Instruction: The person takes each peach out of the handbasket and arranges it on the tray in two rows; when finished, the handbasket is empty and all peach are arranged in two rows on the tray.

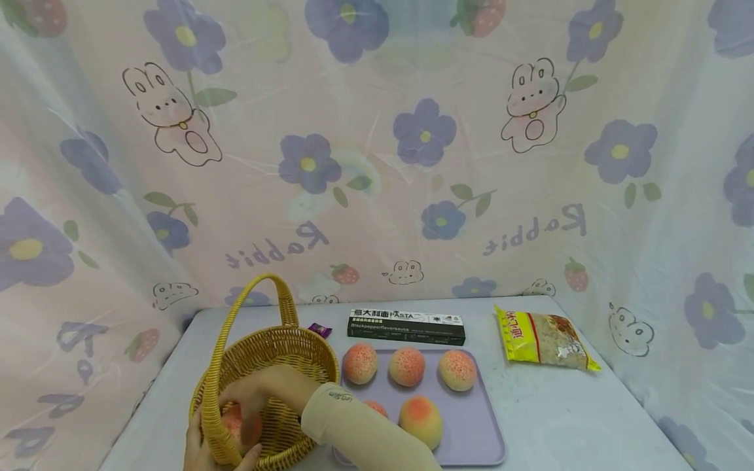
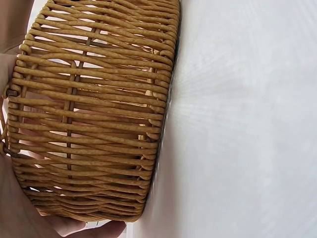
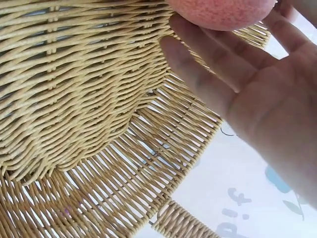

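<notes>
Right hand [image 1: 253, 392] cups a peach [image 1: 238, 425] inside the basket [image 1: 283, 356], its grip loosely closed round it; left hand [image 1: 197, 451] clasps the rim. A loose hold could bruise the peach or tip the basket.

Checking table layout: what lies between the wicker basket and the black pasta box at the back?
In the head view, a small purple wrapped item lies on the table between the wicker basket and the black pasta box.

Woven wicker basket [image 1: 277, 356], rough; matt, seemingly plastic tray [image 1: 477, 432]; glossy packet [image 1: 544, 340] (crinkled film).
</notes>
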Demonstrator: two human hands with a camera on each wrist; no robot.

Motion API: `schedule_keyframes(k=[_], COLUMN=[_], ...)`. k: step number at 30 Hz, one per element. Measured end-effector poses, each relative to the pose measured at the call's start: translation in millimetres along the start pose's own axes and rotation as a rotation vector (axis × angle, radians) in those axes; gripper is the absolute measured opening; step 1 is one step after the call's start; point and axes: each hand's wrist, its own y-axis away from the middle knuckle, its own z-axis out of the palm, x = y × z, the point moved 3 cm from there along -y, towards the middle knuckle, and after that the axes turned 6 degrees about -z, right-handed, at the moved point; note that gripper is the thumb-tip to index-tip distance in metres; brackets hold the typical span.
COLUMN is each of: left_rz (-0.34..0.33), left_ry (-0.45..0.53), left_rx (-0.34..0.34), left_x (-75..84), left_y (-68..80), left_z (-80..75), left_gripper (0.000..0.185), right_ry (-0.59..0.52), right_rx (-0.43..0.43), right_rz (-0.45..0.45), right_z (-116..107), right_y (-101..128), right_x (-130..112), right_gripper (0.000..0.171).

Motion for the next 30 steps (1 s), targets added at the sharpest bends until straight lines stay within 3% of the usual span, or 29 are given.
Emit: schedule_keyframes(k=[10,17,24,30], left_rz=[0.003,0.038,0.016,0.033], left_ry=[0.026,0.079,0.036,0.041], left_rx=[-0.012,0.049,-0.004,-0.001], left_x=[1.7,0.7,0.9,1.1], left_y=[0.6,-0.1,-0.2,-1.0], left_z=[0.7,-0.2,-1.9,-3.4], left_gripper=[0.075,0.081,0.095,0.096], right_ry=[-0.006,-0.044,-0.133,-0.286], right_rx=[0.108,0.206,0.308,0.366], right_rz=[0.001,-0.090,-0.231,-0.308], right_z=[-8.8,-24.9,-36.6,-41.8], right_y=[6.7,23.3,41.9,64.8], right_x=[7.7,14.3,28.4,44.2], right_gripper=[0.061,0.060,0.058,0.058])
